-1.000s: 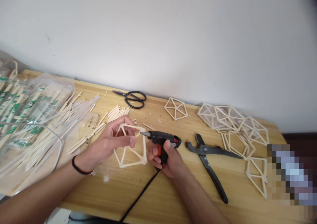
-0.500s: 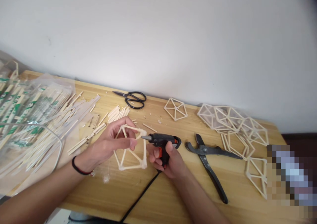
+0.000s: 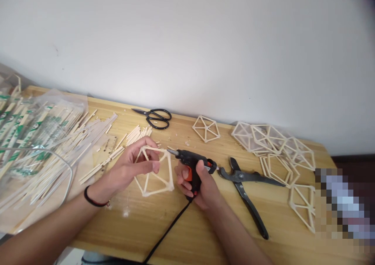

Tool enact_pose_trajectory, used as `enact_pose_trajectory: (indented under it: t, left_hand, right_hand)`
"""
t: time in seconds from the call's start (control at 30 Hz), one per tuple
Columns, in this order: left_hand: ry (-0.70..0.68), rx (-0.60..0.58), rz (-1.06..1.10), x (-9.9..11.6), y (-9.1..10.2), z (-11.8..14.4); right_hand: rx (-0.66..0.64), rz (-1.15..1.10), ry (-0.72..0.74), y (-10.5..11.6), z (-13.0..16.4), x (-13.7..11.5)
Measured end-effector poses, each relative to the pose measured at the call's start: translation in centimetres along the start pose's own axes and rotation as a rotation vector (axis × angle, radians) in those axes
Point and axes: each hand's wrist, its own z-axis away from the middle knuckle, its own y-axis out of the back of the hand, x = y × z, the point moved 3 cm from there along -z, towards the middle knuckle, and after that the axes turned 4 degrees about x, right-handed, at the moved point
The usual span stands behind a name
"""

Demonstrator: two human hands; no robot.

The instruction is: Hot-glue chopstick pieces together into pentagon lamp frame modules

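Observation:
Between thumb and fingers, my left hand (image 3: 137, 161) grips a pentagon frame (image 3: 171, 171) of pale wooden sticks with inner spokes, raised above the table. My fingers hide part of its upper left and middle. My right hand (image 3: 199, 187) is wrapped round a black hot glue gun (image 3: 191, 158) with an orange trigger. The gun points left, its metal nozzle at the frame's upper right corner; whether it touches there I cannot tell. A black cord (image 3: 168, 231) runs down from the gun's handle.
Black scissors (image 3: 158, 118) lie at the back, near short cut sticks (image 3: 137, 135). Wrapped chopsticks (image 3: 26, 128) and loose sticks (image 3: 73, 151) cover the left. To the right are a large black cutter (image 3: 243, 177), a spoked pentagon (image 3: 206, 128) and several overlapping frames (image 3: 269, 138).
The pentagon frame has tilted slightly in my left hand. The glue gun has turned a little, its nozzle now higher and still beside the same corner. The view has shifted slightly.

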Motion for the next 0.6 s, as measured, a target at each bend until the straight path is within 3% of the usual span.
enact_pose_trajectory:
  t: [0.23, 0.6]
  left_hand:
    - [-0.191, 0.190, -0.392, 0.6, 0.2, 0.0]
    - [-0.242, 0.177, -0.464, 0.1, -0.2, 0.1]
  right_hand:
    - [0.157, 0.246, 0.177, 0.8, 0.9, -0.2]
    - [0.158, 0.506, 0.213, 0.8, 1.4, -0.3]
